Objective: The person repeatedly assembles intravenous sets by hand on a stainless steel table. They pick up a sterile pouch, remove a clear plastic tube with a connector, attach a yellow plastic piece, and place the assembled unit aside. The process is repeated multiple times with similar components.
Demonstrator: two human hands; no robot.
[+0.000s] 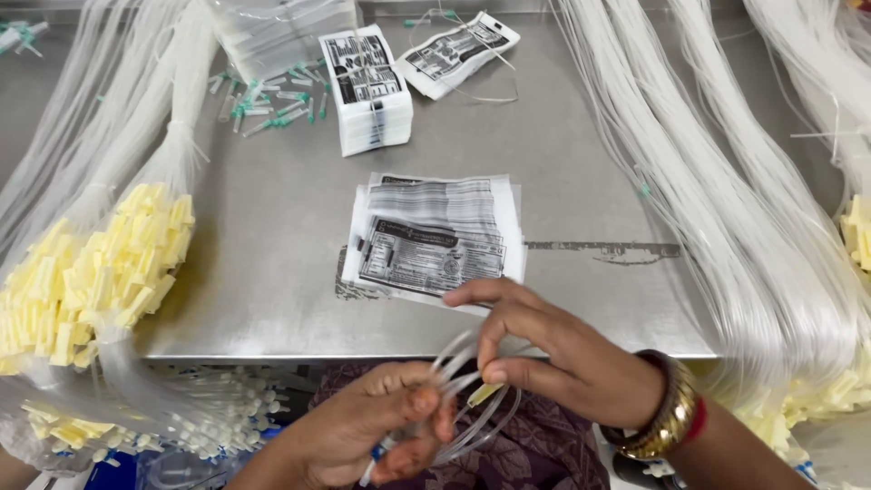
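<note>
We saw a thin, clear length of tubing (467, 413) wound into a few loose loops, held below the near edge of the steel worktop (272, 245), between the two hands and above a dark patterned cloth (544, 454). The tubing looked glassy and nearly colourless, with a pale yellow fitting (484, 393) showing inside the coil and a small blue piece (376, 451) at the lower end near the left thumb. Our left hand (381, 422) had its grip pressed together on the loops, thumb against fingers, pinching the coil at its left side. Our right hand (544, 349), wearing gold and red bangles (671, 413) at the wrist, had its grip closed more lightly, the fingertips curled around the upper strands of the same coil. Just beyond the hands, on the worktop, lay a flat printed pouch (435, 236) on top of others, and farther back stood a stack of pouches (367, 86). Green-tipped small parts (272, 102) lay scattered beside that stack. Bundles of white tubing with yellow ends (100, 272) lay at the left, and long white bundles (744, 200) draped over the right side.
</note>
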